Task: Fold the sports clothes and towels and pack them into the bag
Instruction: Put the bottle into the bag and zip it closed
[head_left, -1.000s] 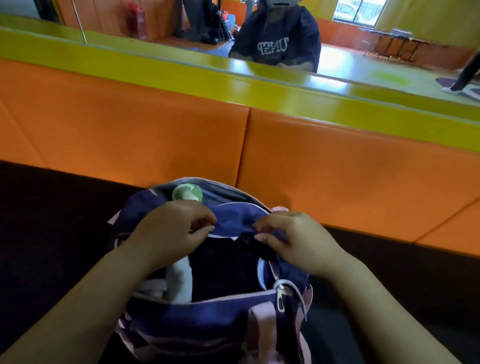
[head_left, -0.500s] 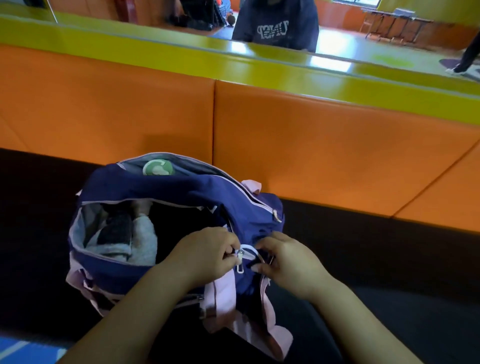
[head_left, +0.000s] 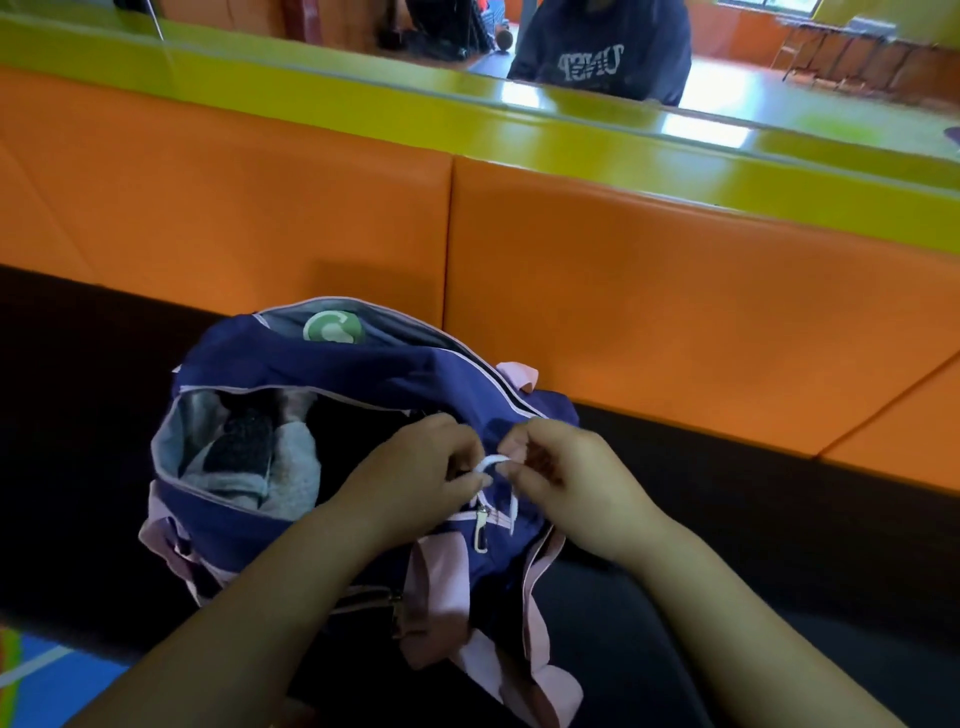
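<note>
Bag (head_left: 332, 374) on dark mat (head_left: 78, 415), folded grey clothes (head_left: 291, 467) inside. Left hand (head_left: 415, 478) and right hand (head_left: 566, 483) pinch the white zip pull (head_left: 491, 460) at the mouth's right end; open mouth extends leftward.

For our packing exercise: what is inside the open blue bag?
Grey cloth and a dark piece show in the bag. The left hand, pinching the zip cord, hides the rest.
</note>
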